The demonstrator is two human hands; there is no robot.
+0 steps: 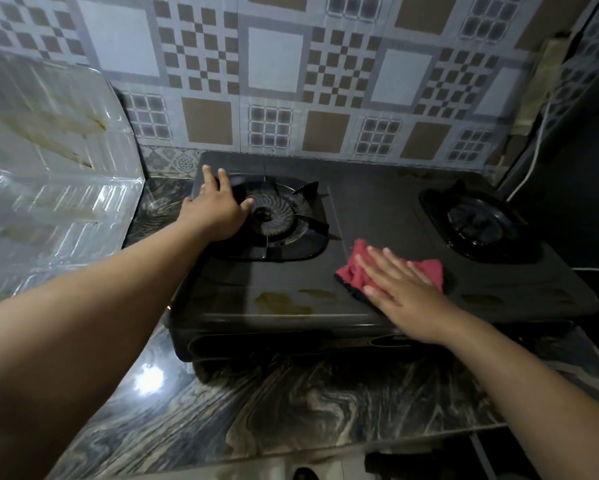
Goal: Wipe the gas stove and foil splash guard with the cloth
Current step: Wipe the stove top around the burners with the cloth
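The stove-wiping step was in hand: the right hand pressed the cloth flat-fingered on the stove near its front edge (left hand spread, bracing the back-left corner), so next likely the yellowish smears alongside.

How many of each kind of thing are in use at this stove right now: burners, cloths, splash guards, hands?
Burners: 2, left burner and right burner
Cloths: 1, red cloth under the right hand
Splash guards: 1, foil splash guard
Hands: 2, right hand and left hand
Total: 6
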